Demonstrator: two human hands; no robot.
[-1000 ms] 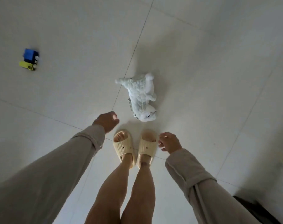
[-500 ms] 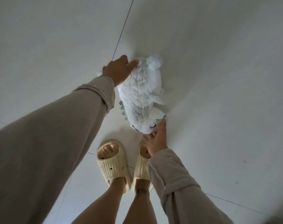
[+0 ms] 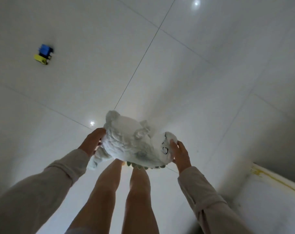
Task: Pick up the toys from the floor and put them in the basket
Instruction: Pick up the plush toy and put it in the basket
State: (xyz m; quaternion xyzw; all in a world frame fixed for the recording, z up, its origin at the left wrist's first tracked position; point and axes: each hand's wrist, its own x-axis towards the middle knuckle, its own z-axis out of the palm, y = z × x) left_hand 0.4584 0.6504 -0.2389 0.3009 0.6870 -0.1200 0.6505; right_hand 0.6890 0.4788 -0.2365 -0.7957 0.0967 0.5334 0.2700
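Observation:
A white plush dinosaur (image 3: 128, 142) with pale green spikes is held up in the air above my legs, belly up, its head to the right. My left hand (image 3: 92, 142) grips its tail end and my right hand (image 3: 180, 154) grips its head. A small blue and yellow toy vehicle (image 3: 43, 54) lies on the white tiled floor at the far left. No basket is in view.
My bare legs (image 3: 121, 191) stand below the plush, and the plush hides my feet. A white edge with a yellow line (image 3: 269, 176) sits at the lower right. Glossy floor tiles (image 3: 194, 65) stretch ahead.
Both hands closed on the plush dinosaur while it lay on the floor and have lifted it clear. The view has risen, so the blue and yellow toy shows again.

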